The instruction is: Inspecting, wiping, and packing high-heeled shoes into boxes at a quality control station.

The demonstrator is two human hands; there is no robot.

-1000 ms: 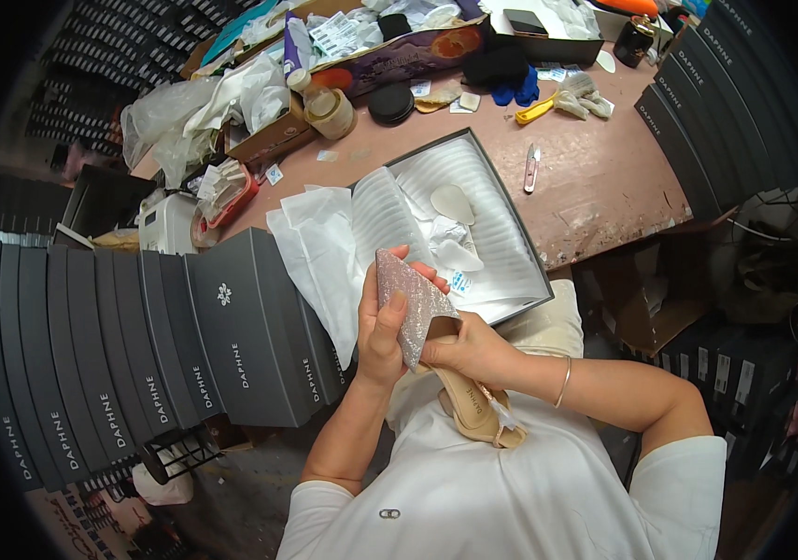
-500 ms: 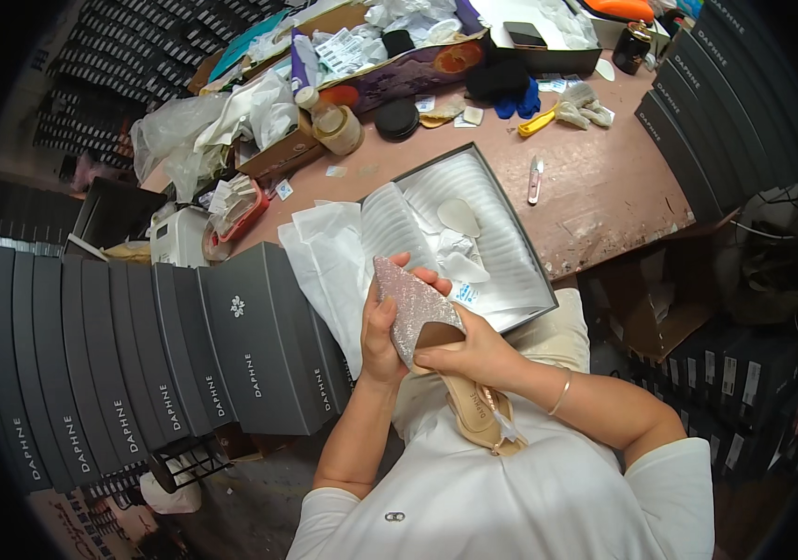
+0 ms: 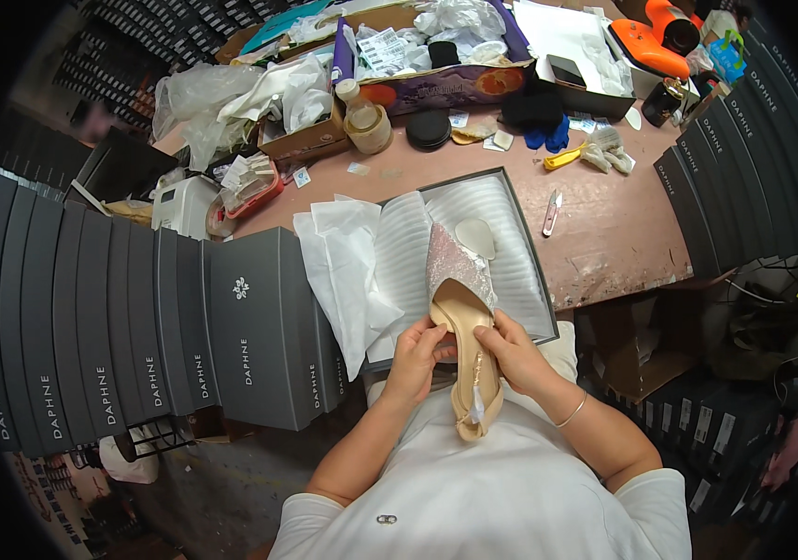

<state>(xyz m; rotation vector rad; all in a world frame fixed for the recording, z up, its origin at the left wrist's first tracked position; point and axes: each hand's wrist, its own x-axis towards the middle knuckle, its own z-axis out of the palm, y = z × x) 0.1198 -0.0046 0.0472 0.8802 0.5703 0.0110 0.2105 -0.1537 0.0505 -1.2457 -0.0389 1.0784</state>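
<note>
A glittery pink slingback shoe [image 3: 455,259] with a pointed toe lies between my hands, toe away from me, its beige insole facing up. My left hand [image 3: 414,362] pinches the left side near the opening with thumb and fingers. On the opposite side, my right hand [image 3: 515,357] grips the edge, thumb over the insole. A clear wrap hangs on the strap near the heel end. Beyond the hands is an open grey shoebox [image 3: 529,252] lined with ribbed white padding. A rounded off-white pad [image 3: 476,239] shows beside the toe. White tissue paper [image 3: 338,266] spills over the box's left side.
Grey shoeboxes [image 3: 254,327] stand in a row at the left; more boxes [image 3: 721,177] rise at the right. Thread snips [image 3: 551,214] and a yellow-handled cutter [image 3: 564,160] lie on the pink table [image 3: 618,233]. Cartons of packing scraps [image 3: 436,91] line the back.
The shoe has turned from its glitter side toward me to insole up, toe pointing away. Both hands have shifted to grip its two sides.
</note>
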